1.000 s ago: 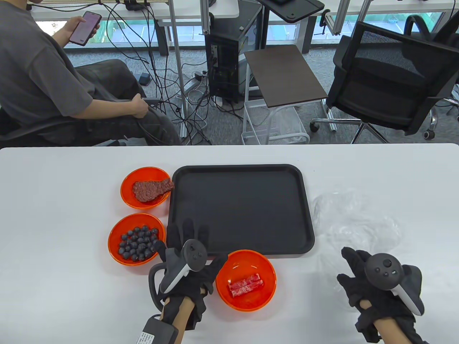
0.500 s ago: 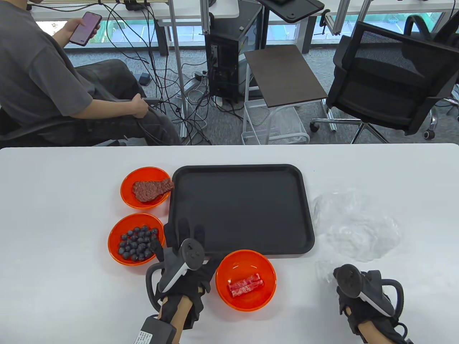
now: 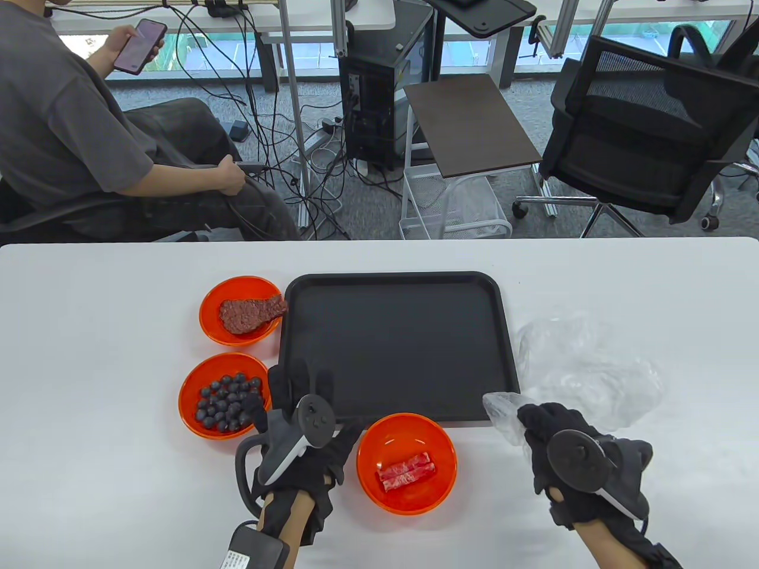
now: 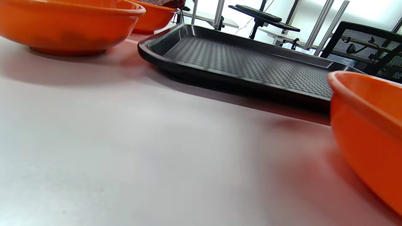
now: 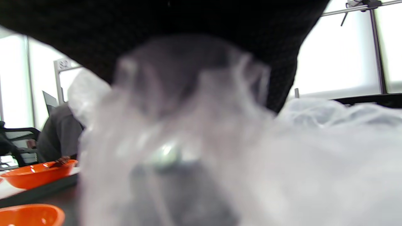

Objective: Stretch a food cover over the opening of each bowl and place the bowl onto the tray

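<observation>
We have barely begun: the tray (image 3: pixel 397 347) is bare, all three bowls uncovered. Our right hand (image 3: pixel 560 447) pinches a food cover (image 3: pixel 503 415); our left hand (image 3: pixel 302 438) rests relaxed, grip released.

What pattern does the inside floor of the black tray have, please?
A fine woven checker texture on the tray, clearest in the left wrist view.

Probably office: mesh chair (image 3: pixel 640 130), computer tower (image 3: pixel 379 89).
</observation>
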Motion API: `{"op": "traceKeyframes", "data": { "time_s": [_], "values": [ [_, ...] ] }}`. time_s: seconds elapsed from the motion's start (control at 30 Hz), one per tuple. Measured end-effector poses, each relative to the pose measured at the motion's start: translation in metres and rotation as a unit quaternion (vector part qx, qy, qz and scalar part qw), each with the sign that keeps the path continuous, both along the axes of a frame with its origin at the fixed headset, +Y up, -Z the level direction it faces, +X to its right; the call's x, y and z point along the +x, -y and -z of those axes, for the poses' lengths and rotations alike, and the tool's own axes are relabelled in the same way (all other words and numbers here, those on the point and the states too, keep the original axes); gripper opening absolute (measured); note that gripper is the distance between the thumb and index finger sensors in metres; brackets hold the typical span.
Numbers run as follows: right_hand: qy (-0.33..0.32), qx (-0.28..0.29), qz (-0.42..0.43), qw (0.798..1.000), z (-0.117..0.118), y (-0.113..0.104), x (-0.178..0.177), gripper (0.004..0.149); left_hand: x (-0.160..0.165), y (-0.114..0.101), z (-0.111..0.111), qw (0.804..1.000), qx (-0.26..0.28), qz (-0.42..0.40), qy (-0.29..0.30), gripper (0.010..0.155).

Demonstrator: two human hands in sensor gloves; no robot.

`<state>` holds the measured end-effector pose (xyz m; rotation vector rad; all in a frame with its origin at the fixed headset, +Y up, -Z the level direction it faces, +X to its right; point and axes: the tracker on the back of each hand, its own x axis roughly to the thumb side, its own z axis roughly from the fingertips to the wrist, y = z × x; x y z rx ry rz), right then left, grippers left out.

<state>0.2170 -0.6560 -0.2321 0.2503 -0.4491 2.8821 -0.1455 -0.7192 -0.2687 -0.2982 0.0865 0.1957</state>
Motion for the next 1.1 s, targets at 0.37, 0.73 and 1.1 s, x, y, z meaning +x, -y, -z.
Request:
{"op": "traceKeyframes", "data": {
  "time_s": [0.37,0.73,1.1],
  "values": [
    [-0.117,0.068,0.012,0.991,0.007,-0.005,-0.097,0.039,0.0,-0.023,-0.009,0.962,0.108,-0.245,0.053,0.09],
    [-0.176,0.107,0.048,0.977,-0.002,0.005,-0.131,0.043,0.015,-0.011,-0.004,0.87,0.017,-0.485,0.084,0.065],
    [-0.118,-0.013,0.262,0.958,0.02,0.015,-0.066,0.067,-0.006,-0.019,-0.008,0.854,0.098,-0.508,0.048,0.043]
  ]
}}
